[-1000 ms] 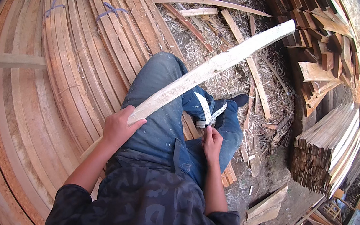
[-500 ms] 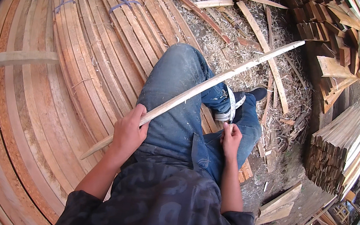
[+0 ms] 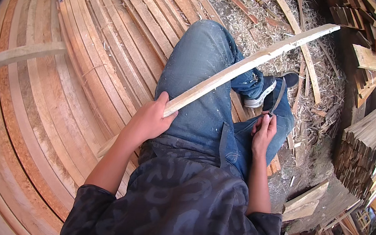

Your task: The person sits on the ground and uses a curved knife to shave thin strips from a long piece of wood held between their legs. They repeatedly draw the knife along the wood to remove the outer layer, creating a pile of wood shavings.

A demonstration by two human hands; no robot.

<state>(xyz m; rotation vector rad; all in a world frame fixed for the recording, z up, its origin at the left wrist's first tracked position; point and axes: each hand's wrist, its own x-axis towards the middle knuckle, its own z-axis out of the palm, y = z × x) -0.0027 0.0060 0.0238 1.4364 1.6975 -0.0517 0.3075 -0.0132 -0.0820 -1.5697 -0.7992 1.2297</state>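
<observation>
**Hands gripping a pale wooden stick (image 3: pixel 253 62) and a thin curved tool (image 3: pixel 278 99)**

At nine o'clock, long planks (image 3: pixel 79 68) are lying side by side. Near centre, the left hand (image 3: pixel 151 119) is grasping the stick, which is slanting over a denim-covered thigh (image 3: pixel 190 65) toward two o'clock. At three o'clock, the right hand's (image 3: pixel 265 128) fingers are clasping the tool, its tip pointing toward twelve; beyond, slats (image 3: pixel 366 147) are lying stacked.

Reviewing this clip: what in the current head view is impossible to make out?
All in the head view:
Lower end of the thin curved strip: hidden inside the right hand.
Middle stretch of the wooden stick: covered by the left hand.
Far ends of the tied planks: cut off by the upper edge.
</observation>
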